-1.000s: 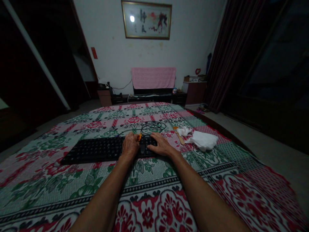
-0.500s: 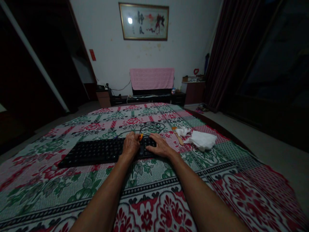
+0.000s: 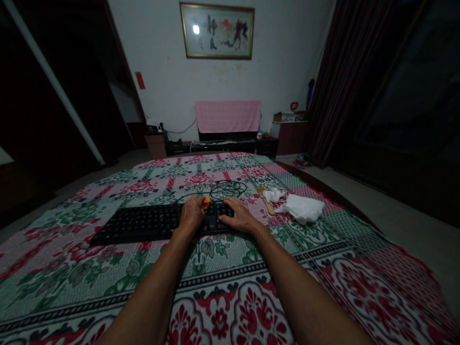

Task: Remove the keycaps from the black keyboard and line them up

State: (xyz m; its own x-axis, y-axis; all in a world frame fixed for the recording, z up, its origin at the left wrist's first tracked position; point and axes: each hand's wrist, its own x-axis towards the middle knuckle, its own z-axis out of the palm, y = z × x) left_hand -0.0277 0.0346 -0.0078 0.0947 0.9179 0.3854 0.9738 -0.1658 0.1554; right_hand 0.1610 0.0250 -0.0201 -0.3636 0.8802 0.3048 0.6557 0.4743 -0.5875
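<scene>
1. While the left hand is curled closed around a small orange object, only its tip shows, at one o'clock of the fist; what it is I cannot tell.
2. At that hand's three o'clock, the right hand lies flat and open, with its fingers spread over the right end of the black keyboard.
3. From there the keyboard runs toward nine o'clock across the floral bedspread. Its black cable lies coiled at twelve o'clock.
4. At two o'clock a wooden stick and a crumpled white tissue lie near, apart from both hands.
5. Both hands are at the right end. The keys seem all in place, though the dim light hides detail, and neither hand is on the long stretch toward nine o'clock.
</scene>
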